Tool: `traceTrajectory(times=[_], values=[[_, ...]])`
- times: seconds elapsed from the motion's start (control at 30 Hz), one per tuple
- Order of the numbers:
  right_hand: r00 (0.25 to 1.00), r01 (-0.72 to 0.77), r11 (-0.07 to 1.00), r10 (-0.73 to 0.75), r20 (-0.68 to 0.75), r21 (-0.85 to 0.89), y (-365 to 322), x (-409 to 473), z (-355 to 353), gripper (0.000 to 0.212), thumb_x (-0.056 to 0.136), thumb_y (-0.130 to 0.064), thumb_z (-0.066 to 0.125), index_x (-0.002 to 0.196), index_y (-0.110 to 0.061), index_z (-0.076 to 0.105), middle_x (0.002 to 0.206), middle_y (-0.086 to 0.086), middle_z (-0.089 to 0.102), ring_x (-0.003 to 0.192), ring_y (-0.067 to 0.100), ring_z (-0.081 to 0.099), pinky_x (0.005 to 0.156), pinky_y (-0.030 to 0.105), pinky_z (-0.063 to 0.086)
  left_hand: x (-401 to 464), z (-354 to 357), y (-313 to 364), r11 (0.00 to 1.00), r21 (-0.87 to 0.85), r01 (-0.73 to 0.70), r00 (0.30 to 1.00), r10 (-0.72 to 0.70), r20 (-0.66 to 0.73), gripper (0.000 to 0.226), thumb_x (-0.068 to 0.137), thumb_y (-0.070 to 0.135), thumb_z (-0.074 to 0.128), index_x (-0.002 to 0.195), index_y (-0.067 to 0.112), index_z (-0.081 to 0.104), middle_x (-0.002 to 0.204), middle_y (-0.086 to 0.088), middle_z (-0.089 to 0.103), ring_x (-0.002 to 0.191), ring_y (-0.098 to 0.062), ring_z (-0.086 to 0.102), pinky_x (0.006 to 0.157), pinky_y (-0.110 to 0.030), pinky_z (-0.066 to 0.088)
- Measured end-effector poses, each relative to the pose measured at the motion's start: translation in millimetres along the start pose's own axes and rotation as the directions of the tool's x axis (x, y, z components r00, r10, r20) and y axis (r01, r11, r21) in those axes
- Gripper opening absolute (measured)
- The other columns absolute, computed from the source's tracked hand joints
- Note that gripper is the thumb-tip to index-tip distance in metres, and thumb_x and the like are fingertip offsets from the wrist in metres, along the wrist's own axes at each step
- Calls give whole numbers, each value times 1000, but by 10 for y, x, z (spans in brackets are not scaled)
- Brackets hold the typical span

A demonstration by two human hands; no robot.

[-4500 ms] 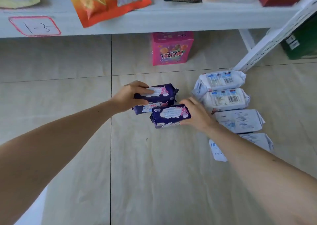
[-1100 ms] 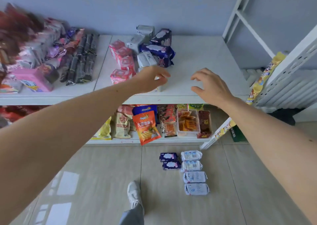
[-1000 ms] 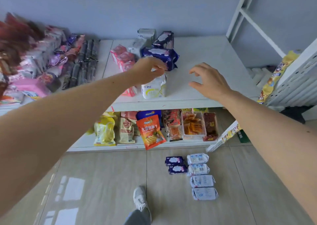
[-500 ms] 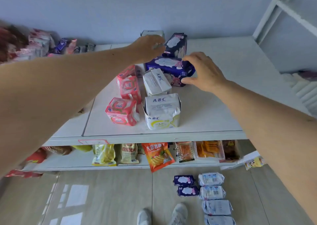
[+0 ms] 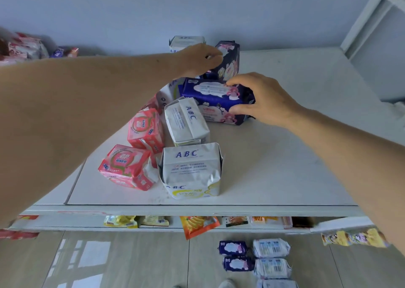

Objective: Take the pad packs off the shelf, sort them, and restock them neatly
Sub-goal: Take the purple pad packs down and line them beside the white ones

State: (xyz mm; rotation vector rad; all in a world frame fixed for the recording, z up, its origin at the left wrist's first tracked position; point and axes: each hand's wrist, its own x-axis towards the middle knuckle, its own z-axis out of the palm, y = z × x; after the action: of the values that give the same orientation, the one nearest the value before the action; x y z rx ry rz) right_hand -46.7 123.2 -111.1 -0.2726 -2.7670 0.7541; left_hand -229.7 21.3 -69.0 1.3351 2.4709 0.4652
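On the white shelf top (image 5: 274, 167) lies a cluster of pad packs. My right hand (image 5: 263, 100) grips a dark purple pack (image 5: 212, 96) lying flat, thumb on its near side and fingers over its top. My left hand (image 5: 200, 59) grips the top of a second dark purple pack (image 5: 229, 60) standing upright at the back. White ABC packs (image 5: 190, 169) (image 5: 185, 121) and pink packs (image 5: 126, 167) (image 5: 145, 127) sit nearer the front edge. Another white pack (image 5: 186, 42) stands by the wall.
On the floor below lie two purple packs (image 5: 233, 248) beside a column of white packs (image 5: 271, 247). The lower shelf holds snack bags (image 5: 198, 224). More wrapped goods (image 5: 24, 48) sit at the far left. A white shelf upright (image 5: 368, 15) rises at the right.
I have leaned closer over the shelf. My right hand has closed round the flat purple pack, and my left hand has settled on the upright purple pack at the back.
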Motion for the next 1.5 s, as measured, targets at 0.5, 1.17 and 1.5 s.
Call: traceTrajectory(times=[0.5,1.17,1.5], values=[[993,-80,993,87,78,-81,400,-395,-400,81,65,-36,84,134,-31,42,131,-4,43,109,5,42,89,21,37,189,91,70,984,-132,119,993,-119,4,69,80,48,68,141,33,39,146,-4,40,129,-26,42,103,-40,41],[994,-108,985,102,-49,-135,210,-833,-948,62,77,-16,77,132,-23,49,121,6,48,102,14,45,85,22,33,-394,-198,440,917,-398,-22,999,30,14,60,84,20,69,135,43,46,130,3,54,113,-20,57,96,-38,51],[987,-161,959,151,-64,-231,-629,-1887,-1333,64,75,-15,78,132,-25,50,114,-1,45,100,11,44,84,21,33,-1420,-268,1008,886,-420,-198,960,263,101,59,84,20,70,134,43,47,130,8,56,115,-16,57,98,-33,50]])
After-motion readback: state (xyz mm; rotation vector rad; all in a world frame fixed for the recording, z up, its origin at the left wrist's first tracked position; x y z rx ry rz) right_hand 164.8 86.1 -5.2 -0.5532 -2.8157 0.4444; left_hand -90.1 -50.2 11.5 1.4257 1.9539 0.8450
